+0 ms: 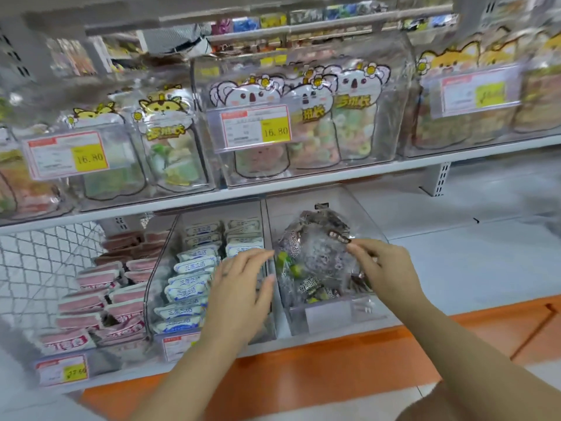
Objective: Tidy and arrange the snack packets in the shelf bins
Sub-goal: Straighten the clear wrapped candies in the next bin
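Note:
A clear plastic bag of small brown and green wrapped snacks sits in the right clear bin on the lower shelf. My right hand pinches the bag's top right edge. My left hand hovers with relaxed, spread fingers over the divider between this bin and the middle bin of blue-and-white packets, holding nothing. Pink packets fill the left bin in rows.
The upper shelf holds clear bins of animal-shaped candy pouches with price tags. A wire mesh panel stands at the far left. The shelf surface right of the bins is bare white. An orange base strip runs below.

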The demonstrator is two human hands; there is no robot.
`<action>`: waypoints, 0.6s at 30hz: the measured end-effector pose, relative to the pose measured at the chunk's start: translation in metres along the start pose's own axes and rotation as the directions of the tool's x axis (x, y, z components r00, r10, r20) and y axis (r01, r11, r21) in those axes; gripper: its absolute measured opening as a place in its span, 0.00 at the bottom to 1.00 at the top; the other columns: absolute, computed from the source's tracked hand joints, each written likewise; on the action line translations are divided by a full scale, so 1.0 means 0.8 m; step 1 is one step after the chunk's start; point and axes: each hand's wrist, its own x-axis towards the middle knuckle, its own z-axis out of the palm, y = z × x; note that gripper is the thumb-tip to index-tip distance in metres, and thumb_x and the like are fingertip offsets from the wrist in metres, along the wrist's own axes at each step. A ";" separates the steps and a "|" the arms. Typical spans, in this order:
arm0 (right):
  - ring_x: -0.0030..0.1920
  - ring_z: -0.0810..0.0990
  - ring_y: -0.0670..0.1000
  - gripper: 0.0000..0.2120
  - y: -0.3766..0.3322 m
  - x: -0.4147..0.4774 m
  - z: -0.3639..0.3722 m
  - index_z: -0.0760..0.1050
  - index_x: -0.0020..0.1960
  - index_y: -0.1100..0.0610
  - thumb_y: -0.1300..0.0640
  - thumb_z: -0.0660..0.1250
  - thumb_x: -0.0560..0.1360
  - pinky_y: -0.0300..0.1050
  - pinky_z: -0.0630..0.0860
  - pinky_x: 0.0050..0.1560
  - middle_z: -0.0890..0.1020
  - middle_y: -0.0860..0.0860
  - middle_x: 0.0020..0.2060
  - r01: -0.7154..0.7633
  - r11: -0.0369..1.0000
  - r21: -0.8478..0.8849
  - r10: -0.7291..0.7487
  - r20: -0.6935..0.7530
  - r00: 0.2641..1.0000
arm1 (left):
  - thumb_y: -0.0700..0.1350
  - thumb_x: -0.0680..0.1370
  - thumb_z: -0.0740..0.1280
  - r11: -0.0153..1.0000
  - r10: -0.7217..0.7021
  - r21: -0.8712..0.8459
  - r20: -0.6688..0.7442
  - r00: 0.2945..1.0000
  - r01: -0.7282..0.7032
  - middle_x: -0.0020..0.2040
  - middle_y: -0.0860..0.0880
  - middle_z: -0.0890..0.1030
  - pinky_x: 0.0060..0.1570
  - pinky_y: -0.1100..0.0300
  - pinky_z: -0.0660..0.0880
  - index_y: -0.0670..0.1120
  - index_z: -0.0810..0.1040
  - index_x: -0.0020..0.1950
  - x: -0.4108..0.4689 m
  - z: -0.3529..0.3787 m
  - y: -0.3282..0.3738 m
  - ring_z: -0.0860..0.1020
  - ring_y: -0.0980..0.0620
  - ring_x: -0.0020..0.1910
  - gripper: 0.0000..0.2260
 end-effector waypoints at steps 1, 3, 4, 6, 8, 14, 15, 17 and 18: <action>0.34 0.77 0.52 0.08 0.000 0.001 -0.002 0.83 0.47 0.58 0.58 0.66 0.77 0.35 0.69 0.36 0.83 0.54 0.32 -0.045 0.997 0.055 0.047 -0.044 0.998 | 0.51 0.80 0.58 1.000 0.019 -0.016 0.014 1.000 -0.019 0.66 0.57 0.71 0.70 0.53 0.59 0.54 0.70 0.69 0.004 0.000 0.009 0.67 0.54 0.67 0.17; 0.31 0.74 0.49 0.08 0.000 0.003 -0.004 0.83 0.47 0.58 0.59 0.65 0.78 0.33 0.68 0.33 0.80 0.54 0.30 -0.097 0.987 0.130 0.112 -0.113 0.987 | 0.50 0.80 0.59 0.997 0.043 -0.073 0.088 0.995 -0.037 0.68 0.58 0.69 0.69 0.61 0.57 0.56 0.66 0.71 0.013 0.001 0.025 0.65 0.58 0.68 0.18; 0.30 0.73 0.48 0.08 0.000 0.004 -0.005 0.82 0.47 0.58 0.58 0.64 0.78 0.32 0.67 0.33 0.79 0.54 0.30 -0.119 0.980 0.158 0.143 -0.146 0.979 | 0.50 0.80 0.60 0.993 0.047 -0.114 0.137 0.989 -0.031 0.70 0.58 0.67 0.67 0.63 0.58 0.56 0.63 0.73 0.018 0.004 0.032 0.64 0.59 0.69 0.20; 0.31 0.72 0.48 0.08 0.000 0.006 -0.006 0.81 0.47 0.56 0.57 0.63 0.79 0.32 0.67 0.32 0.79 0.53 0.30 -0.159 0.963 0.218 0.202 -0.191 0.961 | 0.53 0.79 0.61 0.978 0.037 -0.210 0.233 0.972 0.013 0.73 0.58 0.64 0.67 0.62 0.61 0.58 0.57 0.75 0.028 0.011 0.047 0.63 0.58 0.70 0.25; 0.32 0.73 0.48 0.08 0.000 0.006 -0.004 0.80 0.47 0.54 0.57 0.63 0.79 0.32 0.68 0.32 0.79 0.53 0.32 -0.207 0.937 0.280 0.265 -0.187 0.946 | 0.55 0.78 0.63 0.942 -0.016 -0.315 0.300 0.954 0.114 0.71 0.58 0.66 0.63 0.58 0.67 0.60 0.54 0.75 0.038 0.017 0.062 0.68 0.55 0.68 0.28; 0.29 0.73 0.39 0.09 0.002 -0.001 0.001 0.80 0.47 0.57 0.55 0.62 0.79 0.29 0.68 0.30 0.76 0.44 0.30 -0.350 0.823 0.448 0.419 -0.061 0.906 | 0.56 0.73 0.69 0.809 -0.185 -0.494 0.302 0.935 0.320 0.51 0.61 0.74 0.39 0.71 0.71 0.57 0.65 0.68 0.067 0.030 0.085 0.76 0.66 0.44 0.25; 0.29 0.73 0.38 0.09 0.001 -0.002 0.003 0.80 0.47 0.57 0.55 0.62 0.79 0.28 0.68 0.30 0.76 0.44 0.30 -0.359 0.816 0.453 0.424 -0.046 0.905 | 0.56 0.74 0.69 0.800 -0.205 -0.494 0.309 0.929 0.341 0.50 0.62 0.73 0.35 0.73 0.70 0.57 0.67 0.64 0.069 0.030 0.087 0.74 0.68 0.41 0.21; 0.31 0.74 0.41 0.09 -0.001 -0.002 0.005 0.80 0.48 0.56 0.54 0.62 0.79 0.31 0.71 0.32 0.78 0.47 0.32 -0.379 0.796 0.471 0.436 -0.012 0.900 | 0.53 0.74 0.69 0.772 -0.239 -0.510 0.320 0.917 0.379 0.48 0.63 0.71 0.30 0.75 0.68 0.56 0.67 0.59 0.070 0.032 0.088 0.71 0.70 0.37 0.17; 0.33 0.76 0.44 0.09 -0.003 -0.003 0.006 0.80 0.50 0.56 0.54 0.61 0.79 0.34 0.72 0.33 0.79 0.47 0.33 -0.392 0.782 0.485 0.442 0.011 0.897 | 0.52 0.74 0.70 0.753 -0.258 -0.530 0.305 0.917 0.389 0.49 0.63 0.72 0.30 0.75 0.68 0.55 0.67 0.58 0.070 0.033 0.088 0.71 0.70 0.37 0.17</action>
